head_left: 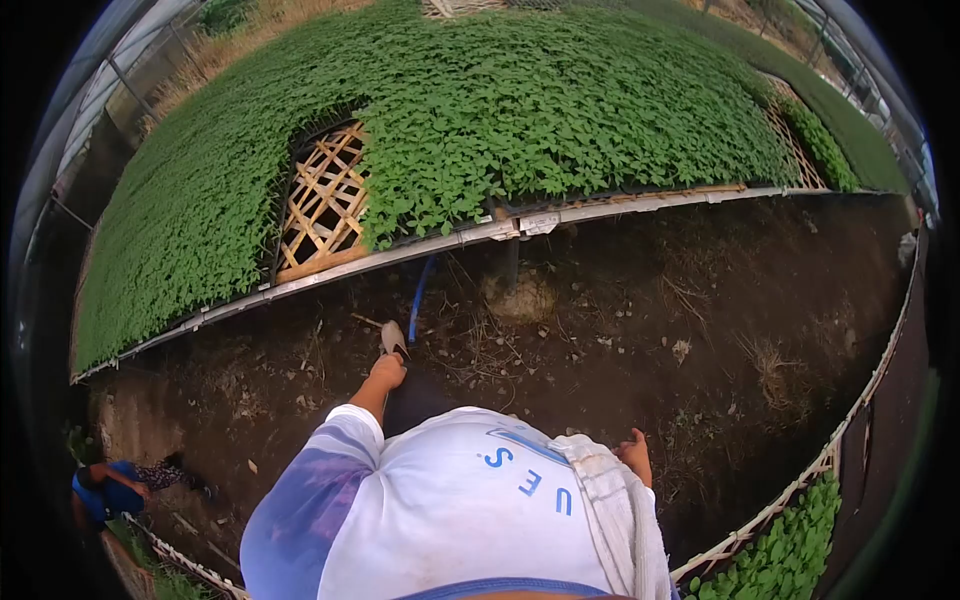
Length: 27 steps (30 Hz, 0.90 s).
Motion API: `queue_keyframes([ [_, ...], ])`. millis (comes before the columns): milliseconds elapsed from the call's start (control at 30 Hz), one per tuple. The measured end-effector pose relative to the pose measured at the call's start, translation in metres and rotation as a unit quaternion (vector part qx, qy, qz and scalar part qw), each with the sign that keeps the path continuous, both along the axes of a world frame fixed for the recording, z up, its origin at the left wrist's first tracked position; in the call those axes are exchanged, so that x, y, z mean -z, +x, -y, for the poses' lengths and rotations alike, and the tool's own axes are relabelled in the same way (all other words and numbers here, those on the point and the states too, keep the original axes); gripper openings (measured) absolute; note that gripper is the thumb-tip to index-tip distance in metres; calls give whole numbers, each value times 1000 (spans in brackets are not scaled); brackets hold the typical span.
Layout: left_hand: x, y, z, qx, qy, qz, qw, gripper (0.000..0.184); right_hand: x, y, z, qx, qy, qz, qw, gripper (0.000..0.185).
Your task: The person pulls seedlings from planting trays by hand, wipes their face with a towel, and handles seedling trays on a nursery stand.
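Note:
My left hand (388, 371) hangs low in front of my body at centre left, just short of a light-coloured shoe (393, 338) on the dark soil. Its fingers are too small and hidden to make out. On the right, my right hand (634, 455) shows beside the white shirt (450, 510), fingers apart, nothing visible in it. A pale cloth (610, 500) hangs down the shirt's right side. Beyond the soil stands a raised bed of dense green seedlings (560, 120), with a bare wooden lattice (325, 200) showing in a gap.
The bed's pale edge rail (380, 262) crosses the view. A blue pipe (420, 298) stands near the shoe. Dry roots (770, 370) lie on the soil. Another person in blue (120, 490) is at lower left. More green plants (785, 545) grow at lower right.

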<state>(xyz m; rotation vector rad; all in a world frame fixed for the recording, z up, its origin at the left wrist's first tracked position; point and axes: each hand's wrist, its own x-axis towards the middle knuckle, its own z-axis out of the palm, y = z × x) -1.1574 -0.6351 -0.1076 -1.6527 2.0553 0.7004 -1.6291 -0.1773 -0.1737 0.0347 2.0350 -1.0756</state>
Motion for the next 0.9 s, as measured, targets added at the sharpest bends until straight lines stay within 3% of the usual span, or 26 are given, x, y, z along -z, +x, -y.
queue_keyframes([
  [33,-5,-3,1,14,0,-9,1000,43,-16,0,19,137,-86,71,984,13],
  [100,28,1,13,34,-27,-33,999,40,-65,-22,63,-14,-80,20,996,14],
  [167,32,0,27,55,-56,-60,995,38,-153,-27,112,-79,-202,-54,975,21],
  [233,11,-11,36,86,-27,-59,994,39,-275,6,148,-189,-477,-67,856,30],
  [267,11,-13,45,84,-27,-57,994,39,-339,31,162,-271,-553,-73,785,27],
  [367,24,0,70,87,34,-65,994,41,-505,115,215,-619,-609,-98,487,18],
  [400,31,5,80,78,43,-62,994,41,-533,136,232,-677,-592,-91,427,15],
  [433,37,11,88,69,53,-61,994,41,-543,145,244,-683,-589,-87,424,15],
  [633,86,74,115,14,29,-97,995,35,-582,183,310,-733,-629,-122,227,53],
  [733,113,113,122,65,48,-33,996,37,-562,167,320,-570,-714,-212,347,27],
  [833,134,149,110,63,41,-14,997,37,-489,109,325,-274,-698,-299,590,21],
  [867,137,160,104,66,49,-6,997,38,-437,53,306,-186,-525,-368,745,23],
  [900,139,167,99,71,58,3,996,39,-384,-5,286,-139,-318,-373,860,25],
])
